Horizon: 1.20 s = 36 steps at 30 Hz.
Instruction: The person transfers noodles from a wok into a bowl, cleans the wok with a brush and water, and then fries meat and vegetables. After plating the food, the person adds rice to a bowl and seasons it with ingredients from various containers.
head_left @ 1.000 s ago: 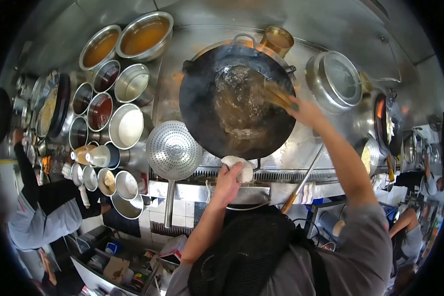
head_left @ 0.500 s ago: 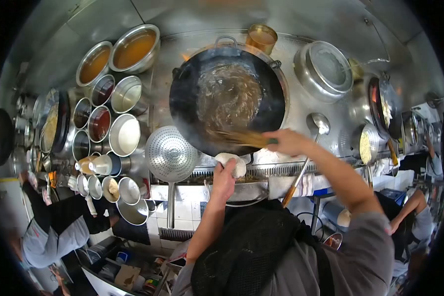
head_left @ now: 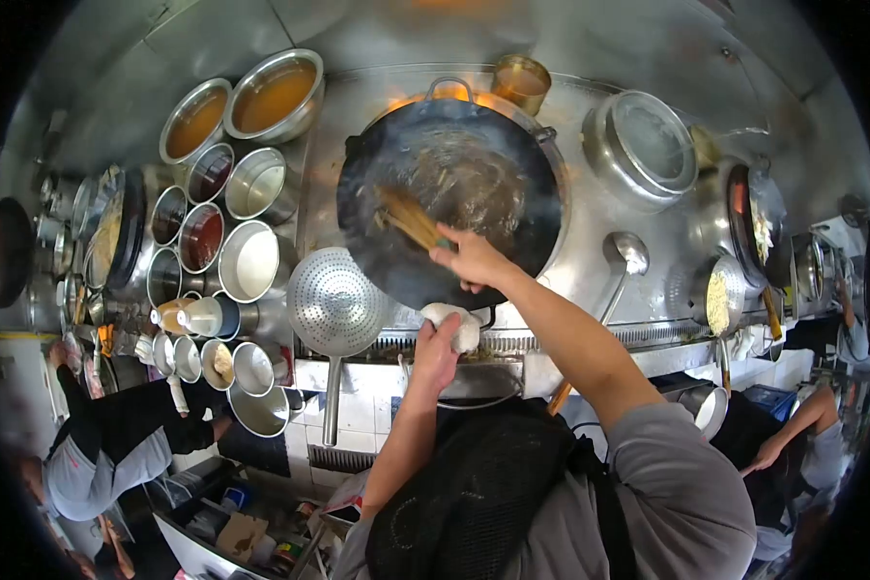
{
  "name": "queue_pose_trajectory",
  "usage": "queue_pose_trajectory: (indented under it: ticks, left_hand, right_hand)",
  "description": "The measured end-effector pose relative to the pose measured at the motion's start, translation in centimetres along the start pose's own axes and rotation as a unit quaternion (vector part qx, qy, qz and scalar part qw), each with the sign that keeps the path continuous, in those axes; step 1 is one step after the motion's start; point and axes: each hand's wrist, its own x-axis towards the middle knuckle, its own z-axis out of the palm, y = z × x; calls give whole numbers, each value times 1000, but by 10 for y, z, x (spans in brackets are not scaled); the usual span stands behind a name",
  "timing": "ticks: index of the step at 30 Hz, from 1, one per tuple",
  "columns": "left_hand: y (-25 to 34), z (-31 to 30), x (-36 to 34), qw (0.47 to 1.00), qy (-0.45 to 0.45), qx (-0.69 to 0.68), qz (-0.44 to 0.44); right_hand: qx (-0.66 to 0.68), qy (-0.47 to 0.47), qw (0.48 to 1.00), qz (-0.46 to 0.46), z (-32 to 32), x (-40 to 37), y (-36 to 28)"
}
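A large black wok (head_left: 377,256) sits over a burner, with brownish liquid (head_left: 469,198) swirling in it and steam above. My right hand (head_left: 474,261) is closed around the end of a bamboo wok brush (head_left: 411,217), whose bristles rest at the left inner side of the wok. My left hand (head_left: 435,358) grips a folded white cloth (head_left: 454,327) against the wok's near rim, beside its near handle. Orange flame shows behind the far handle.
A perforated strainer (head_left: 333,304) lies just left of the wok. Further left stand several metal pots of sauces and two bowls of amber liquid (head_left: 275,97). To the right are a ladle (head_left: 628,253) and a lidded pot (head_left: 638,150). Other people work at both sides.
My right hand has swept the brush leftward and up, from the wok's near side to its left inner side. The left hand stays at the rim with the cloth.
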Motion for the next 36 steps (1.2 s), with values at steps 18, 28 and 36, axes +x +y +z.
queue_pose_trajectory:
  ticks: [18,28,36]
  left_hand:
    - [-9,-18,36,996,-52,74,9]
    - [-14,-11,-17,987,12,140,72]
    - [-32,39,-40,902,33,377,210]
  right_hand:
    - [86,412,903,-81,-62,-191,137]
    - [238,377,895,-13,28,-281,171]
    - [528,140,836,-49,-32,-203,77]
